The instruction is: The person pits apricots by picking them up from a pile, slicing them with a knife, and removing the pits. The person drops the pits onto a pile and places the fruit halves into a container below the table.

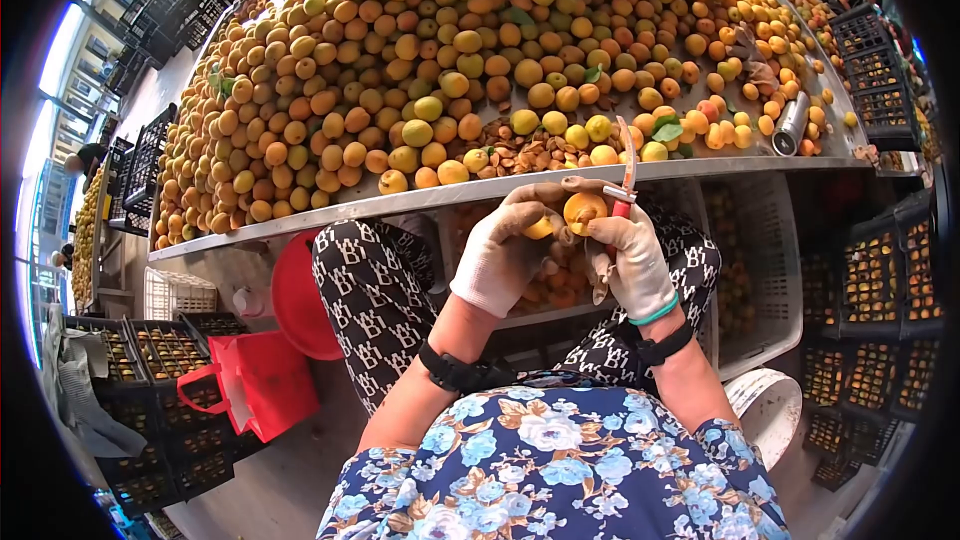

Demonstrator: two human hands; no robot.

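My left hand (508, 250), in a soiled white work glove, is closed around a yellow apricot piece (540, 228). My right hand (637, 258), gloved as well, grips a small knife (629, 162) with a red handle; its thin curved blade points up and away from me. Between the two hands sits an orange apricot half (584, 210), close to the right thumb and fingertips. Both hands are held over my lap, just in front of the table edge. Below them, partly hidden, a crate holds apricot pieces (560, 285).
Heaped apricots (340, 90) cover the metal-edged table (400, 202). Loose pits (525, 152) lie near its edge, and a metal cylinder (790, 125) rests at right. Around me are a red bag (265, 380), a red basin (300, 295), a white bucket (770, 405) and stacked black crates (870, 310).
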